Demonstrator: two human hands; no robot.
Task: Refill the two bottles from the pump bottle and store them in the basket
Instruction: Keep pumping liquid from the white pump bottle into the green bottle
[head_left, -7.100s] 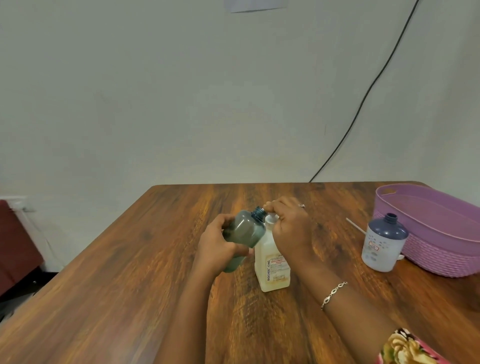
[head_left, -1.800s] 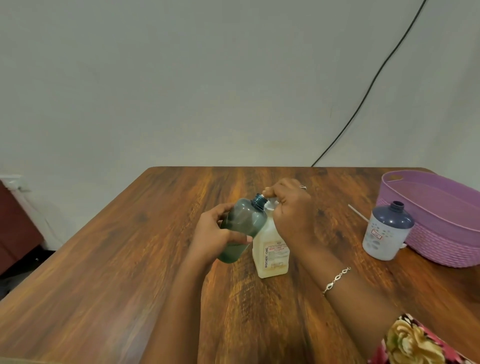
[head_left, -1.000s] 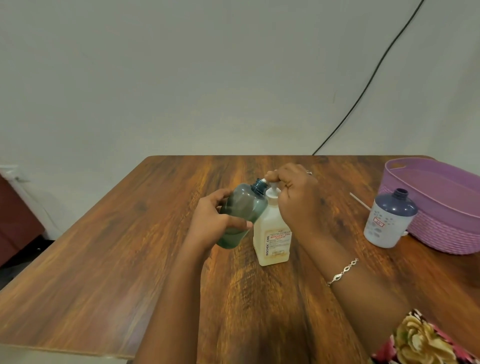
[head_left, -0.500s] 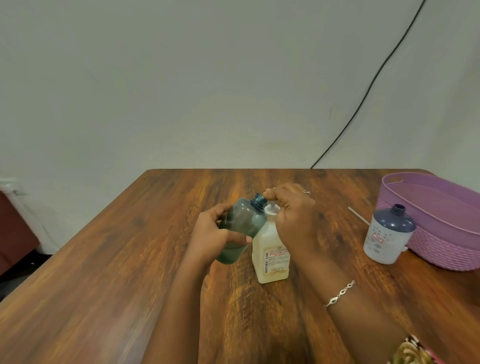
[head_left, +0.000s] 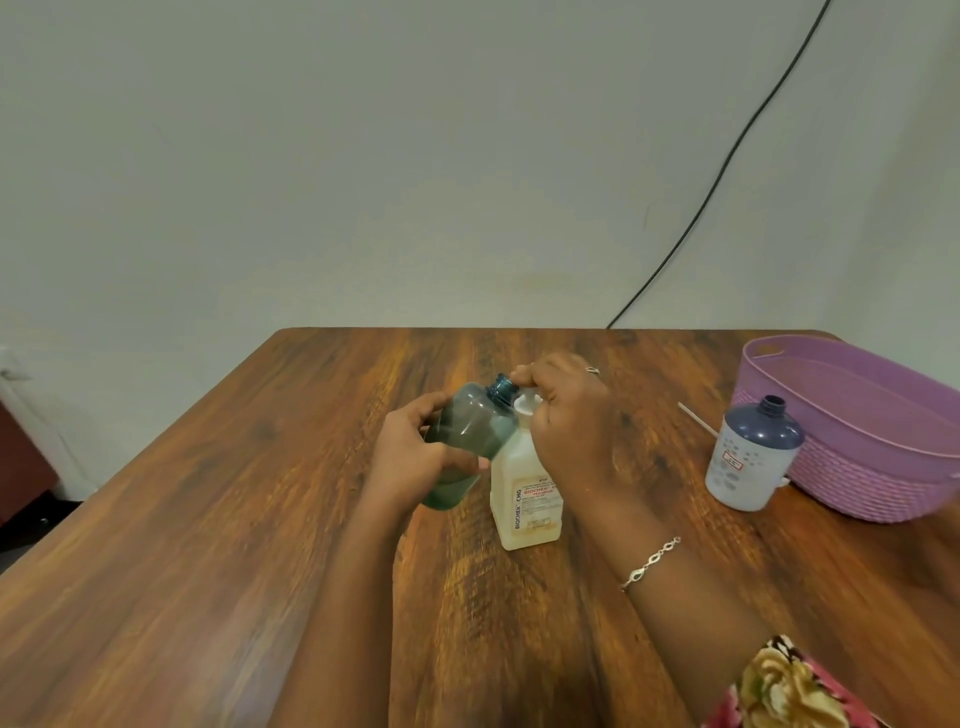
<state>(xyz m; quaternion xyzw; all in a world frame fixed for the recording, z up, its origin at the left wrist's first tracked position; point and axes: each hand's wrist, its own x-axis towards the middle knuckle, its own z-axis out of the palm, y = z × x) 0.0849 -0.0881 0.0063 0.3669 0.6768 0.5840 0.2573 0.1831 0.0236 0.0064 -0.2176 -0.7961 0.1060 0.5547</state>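
Teal bottle (head_left: 470, 441) in left hand (head_left: 410, 460) — tilted, neck up-right toward pump bottle (head_left: 527, 501).

Glossy wood-grain table (head_left: 208, 519), translucent plastic bottle (head_left: 470, 431), woven-textured plastic basket (head_left: 872, 483)

The right hand (head_left: 566, 421) is covering most of the head of the pump bottle (head_left: 511, 460), so any flow is not showing. The left hand (head_left: 410, 457) is hiding part of the teal bottle (head_left: 470, 423). The basket (head_left: 857, 478) is running off the right edge. The label (head_left: 535, 501) is showing fine print too small to read.
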